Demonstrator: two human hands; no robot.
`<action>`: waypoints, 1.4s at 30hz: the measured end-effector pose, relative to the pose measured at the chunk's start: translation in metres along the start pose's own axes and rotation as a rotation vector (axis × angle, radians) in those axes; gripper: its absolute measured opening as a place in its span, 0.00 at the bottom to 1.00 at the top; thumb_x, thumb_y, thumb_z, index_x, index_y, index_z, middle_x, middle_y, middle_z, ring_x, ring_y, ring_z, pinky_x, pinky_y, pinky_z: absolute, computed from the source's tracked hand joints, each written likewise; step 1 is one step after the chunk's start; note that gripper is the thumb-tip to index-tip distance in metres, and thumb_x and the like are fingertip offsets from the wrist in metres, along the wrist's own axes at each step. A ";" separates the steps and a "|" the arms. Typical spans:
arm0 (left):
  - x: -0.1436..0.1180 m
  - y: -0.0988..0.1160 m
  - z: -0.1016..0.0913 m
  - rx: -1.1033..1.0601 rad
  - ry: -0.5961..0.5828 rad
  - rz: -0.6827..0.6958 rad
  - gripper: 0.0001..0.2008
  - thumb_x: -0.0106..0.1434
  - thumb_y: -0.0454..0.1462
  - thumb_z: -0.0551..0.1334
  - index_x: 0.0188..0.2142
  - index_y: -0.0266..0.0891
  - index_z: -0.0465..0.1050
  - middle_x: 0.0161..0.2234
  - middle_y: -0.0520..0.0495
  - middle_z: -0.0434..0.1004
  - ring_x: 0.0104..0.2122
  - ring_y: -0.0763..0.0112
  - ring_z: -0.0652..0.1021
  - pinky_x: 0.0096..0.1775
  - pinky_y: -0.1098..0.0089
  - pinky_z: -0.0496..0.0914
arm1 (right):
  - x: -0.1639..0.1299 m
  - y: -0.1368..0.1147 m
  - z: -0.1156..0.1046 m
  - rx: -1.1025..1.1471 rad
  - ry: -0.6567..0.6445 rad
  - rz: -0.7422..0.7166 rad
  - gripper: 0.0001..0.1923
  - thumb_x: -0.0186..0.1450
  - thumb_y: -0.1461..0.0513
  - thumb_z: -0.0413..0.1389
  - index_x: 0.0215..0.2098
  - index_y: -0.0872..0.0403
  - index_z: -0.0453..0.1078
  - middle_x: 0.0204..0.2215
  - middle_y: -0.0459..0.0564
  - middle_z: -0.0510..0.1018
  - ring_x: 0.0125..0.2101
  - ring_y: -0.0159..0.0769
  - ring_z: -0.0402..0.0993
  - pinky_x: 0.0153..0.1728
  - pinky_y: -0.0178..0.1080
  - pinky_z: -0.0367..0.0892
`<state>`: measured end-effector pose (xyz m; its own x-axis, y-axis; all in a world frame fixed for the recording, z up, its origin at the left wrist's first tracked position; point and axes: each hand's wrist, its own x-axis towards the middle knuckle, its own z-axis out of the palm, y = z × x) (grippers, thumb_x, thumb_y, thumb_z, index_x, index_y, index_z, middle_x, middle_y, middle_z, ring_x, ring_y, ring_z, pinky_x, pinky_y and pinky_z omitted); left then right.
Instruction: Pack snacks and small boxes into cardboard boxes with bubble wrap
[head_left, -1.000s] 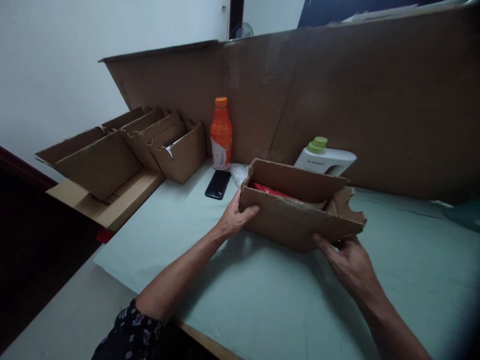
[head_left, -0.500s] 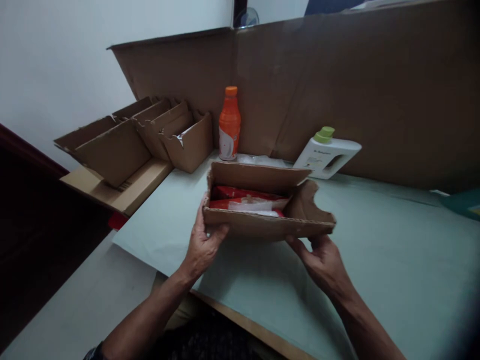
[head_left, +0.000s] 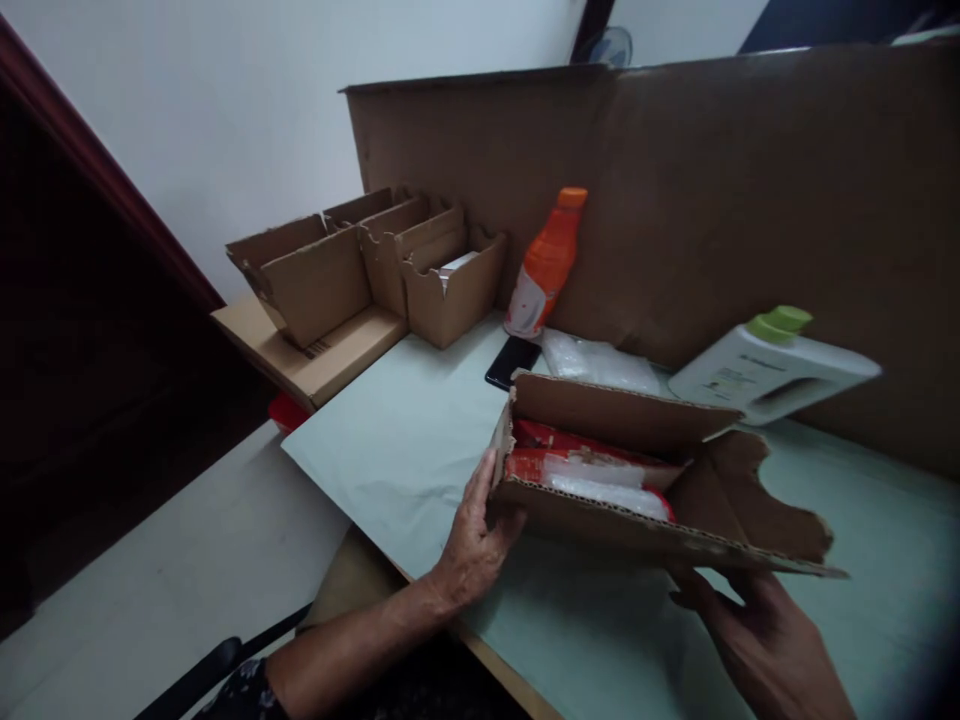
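Two hands hold one open cardboard box [head_left: 645, 480] just above the green surface [head_left: 405, 450]. The left hand [head_left: 476, 540] is curled around the box's left end, thumb up on the side. The right hand [head_left: 757, 640] sits under the box's right end with its fingers bent up against the bottom.

A moment ago the box was lower and closer to the person, square in front of them. Now it is lifted and turned, so its right end points toward the camera, and the view has swung to the right. It looks like the box is being carried or shifted, not packed.

The box is brown, with a torn, chewed-looking flap on its right end. Inside it are red packets [head_left: 555, 440] and a clear plastic bag [head_left: 600, 480].

Behind the box lie a black phone [head_left: 512, 360] and an orange bottle [head_left: 546, 265]. A white jug with a green cap [head_left: 772, 365] leans behind the box's right end. Empty cardboard boxes [head_left: 360, 270] stand far behind its left end.
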<state>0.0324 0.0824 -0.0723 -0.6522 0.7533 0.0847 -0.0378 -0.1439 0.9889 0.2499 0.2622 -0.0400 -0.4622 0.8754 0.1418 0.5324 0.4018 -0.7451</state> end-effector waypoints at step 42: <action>0.145 0.021 -0.237 0.358 0.867 0.316 0.37 0.66 0.39 0.60 0.72 0.39 0.48 0.70 0.35 0.58 0.68 0.57 0.64 0.68 0.56 0.58 | 0.197 -0.254 0.358 0.149 -0.516 -0.552 0.32 0.63 0.61 0.59 0.64 0.63 0.64 0.68 0.69 0.58 0.66 0.56 0.60 0.65 0.55 0.59</action>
<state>-0.2422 0.0368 -0.0684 -0.9268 -0.0378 0.3735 0.3715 0.0523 0.9270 -0.2306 0.2364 -0.0560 -0.9251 0.3069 0.2237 0.0439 0.6716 -0.7396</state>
